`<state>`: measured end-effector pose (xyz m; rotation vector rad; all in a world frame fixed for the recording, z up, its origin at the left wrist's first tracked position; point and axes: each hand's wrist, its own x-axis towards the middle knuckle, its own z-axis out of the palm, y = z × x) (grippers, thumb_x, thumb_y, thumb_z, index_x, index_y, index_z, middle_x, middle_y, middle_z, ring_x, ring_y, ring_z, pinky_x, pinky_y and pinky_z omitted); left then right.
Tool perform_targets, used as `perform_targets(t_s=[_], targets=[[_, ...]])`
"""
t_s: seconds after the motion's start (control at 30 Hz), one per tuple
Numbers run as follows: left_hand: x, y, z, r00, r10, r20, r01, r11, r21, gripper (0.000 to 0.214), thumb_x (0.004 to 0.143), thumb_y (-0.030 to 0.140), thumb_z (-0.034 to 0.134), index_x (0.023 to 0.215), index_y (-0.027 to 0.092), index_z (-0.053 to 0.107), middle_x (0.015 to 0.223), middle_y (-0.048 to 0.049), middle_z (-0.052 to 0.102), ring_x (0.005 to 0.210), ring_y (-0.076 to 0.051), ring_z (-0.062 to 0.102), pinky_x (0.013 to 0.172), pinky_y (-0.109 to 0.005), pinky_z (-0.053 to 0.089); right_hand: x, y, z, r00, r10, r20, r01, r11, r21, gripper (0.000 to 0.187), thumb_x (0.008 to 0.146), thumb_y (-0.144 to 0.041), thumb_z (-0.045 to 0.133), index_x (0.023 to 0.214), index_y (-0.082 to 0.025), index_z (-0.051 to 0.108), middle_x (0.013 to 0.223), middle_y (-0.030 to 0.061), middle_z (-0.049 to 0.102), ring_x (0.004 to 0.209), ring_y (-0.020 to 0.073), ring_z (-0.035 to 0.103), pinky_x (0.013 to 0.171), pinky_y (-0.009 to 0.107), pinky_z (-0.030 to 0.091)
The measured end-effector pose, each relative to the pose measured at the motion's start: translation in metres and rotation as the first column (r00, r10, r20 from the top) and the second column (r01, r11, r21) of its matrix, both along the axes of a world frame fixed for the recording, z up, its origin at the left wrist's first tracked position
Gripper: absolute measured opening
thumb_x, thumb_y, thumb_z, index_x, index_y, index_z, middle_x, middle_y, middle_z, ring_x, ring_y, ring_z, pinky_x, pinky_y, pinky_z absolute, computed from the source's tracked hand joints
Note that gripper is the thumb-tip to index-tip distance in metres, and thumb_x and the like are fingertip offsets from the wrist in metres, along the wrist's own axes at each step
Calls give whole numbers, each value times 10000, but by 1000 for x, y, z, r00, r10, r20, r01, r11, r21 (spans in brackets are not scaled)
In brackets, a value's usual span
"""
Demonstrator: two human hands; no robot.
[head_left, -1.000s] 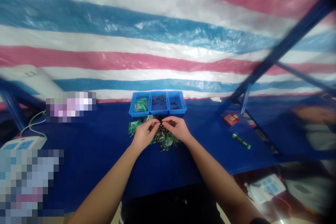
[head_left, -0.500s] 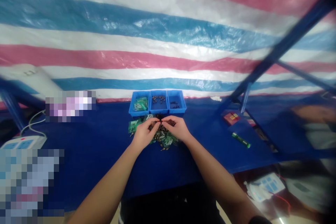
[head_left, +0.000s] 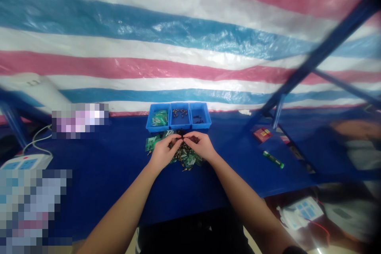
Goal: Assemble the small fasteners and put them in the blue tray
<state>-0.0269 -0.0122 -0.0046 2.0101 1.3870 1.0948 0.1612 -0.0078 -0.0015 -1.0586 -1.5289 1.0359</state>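
Observation:
My left hand point(head_left: 164, 150) and my right hand point(head_left: 201, 144) meet over a heap of small parts point(head_left: 187, 158). Thumb and fingers of each hand are pinched together, tips nearly touching; a small dark piece seems to sit between them, too small to name. The heap mixes brass-coloured metal pieces with green-and-clear pieces. Just behind my hands stand three joined blue bins. Green pieces fill part of the left bin point(head_left: 158, 127), several brass-and-dark pieces lie in the middle bin point(head_left: 180, 127), and a few dark pieces lie in the right bin point(head_left: 201, 126).
On the blue table point(head_left: 113, 174), a green tube point(head_left: 273, 159) and a red box point(head_left: 262, 134) lie at right. A white power strip point(head_left: 28, 162) is at left, another power strip point(head_left: 308, 211) low at right. Blue frame bars point(head_left: 297, 72) slant at right. Another person's blurred arm point(head_left: 357, 129) shows far right.
Almost nothing differs. Both hands hold the same pinched pose over the heap, with only a very slight shift of the fingers.

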Motion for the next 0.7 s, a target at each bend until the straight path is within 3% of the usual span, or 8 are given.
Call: perform_targets(t_s=[0.23, 0.43, 0.6, 0.7], targets=[[0, 1, 0, 999, -18, -30, 19, 1000, 22, 252, 914, 404, 564, 977, 214, 717, 870, -11, 737, 720, -141, 666, 690, -233, 506, 0, 0, -1, 1000, 15, 11, -15, 1000, -2, 249, 811, -381, 687, 962, -190, 741, 867, 52, 743, 714, 159, 669, 657, 272, 531], [0, -1, 2, 999, -16, -50, 14, 1000, -23, 284, 938, 420, 513, 943, 205, 699, 776, 0, 720, 662, -137, 657, 636, -226, 494, -2, -1, 0, 1000, 24, 7, -24, 1000, -5, 253, 800, -380, 695, 956, -187, 742, 876, 53, 747, 722, 163, 676, 677, 279, 545], [1, -1, 1, 1000, -1, -11, 1, 1000, -18, 284, 911, 431, 557, 1038, 222, 702, 873, -11, 738, 696, -139, 664, 661, -233, 506, -2, -1, 1, 1000, 19, 5, -19, 1000, -4, 250, 807, -384, 686, 957, -192, 741, 885, 53, 748, 734, 166, 682, 681, 284, 550], [0, -1, 1, 1000, -10, -21, 9, 1000, -14, 278, 912, 435, 553, 1001, 217, 702, 839, -8, 728, 675, -137, 654, 652, -235, 497, -2, -1, -1, 1000, 17, 11, -17, 1000, 6, 244, 804, -383, 693, 951, -194, 741, 870, 49, 745, 727, 163, 675, 678, 280, 545]])
